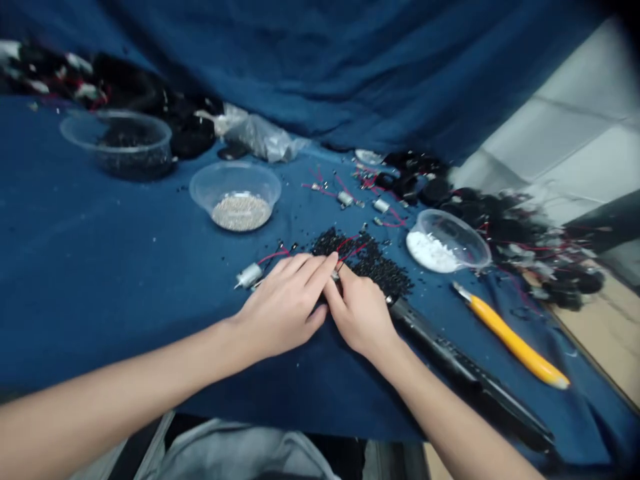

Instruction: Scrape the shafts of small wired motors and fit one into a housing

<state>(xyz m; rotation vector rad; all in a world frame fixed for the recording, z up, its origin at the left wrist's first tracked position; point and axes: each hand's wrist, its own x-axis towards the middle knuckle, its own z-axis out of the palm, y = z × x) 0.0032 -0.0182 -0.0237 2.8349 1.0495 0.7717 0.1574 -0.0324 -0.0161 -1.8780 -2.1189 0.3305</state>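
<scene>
My left hand (287,300) and my right hand (363,310) meet at the fingertips just in front of a pile of small black pieces (383,270). Red and black wires (354,251) stick out from between the fingers. They belong to a small part that the fingers mostly cover; only a bit of metal shows. The right fingers are closed in a pinch. The left fingers are pressed together and reach over to the same spot. Beside the left hand lies a small silver motor (249,275) with a red wire.
A yellow-handled tool (517,340) and a long black tool (465,370) lie at right. Tubs hold white pieces (433,252), beige granules (241,212) and dark bits (131,150). Wired motors (345,198), a plastic bag (265,137) and black parts (525,230) sit behind.
</scene>
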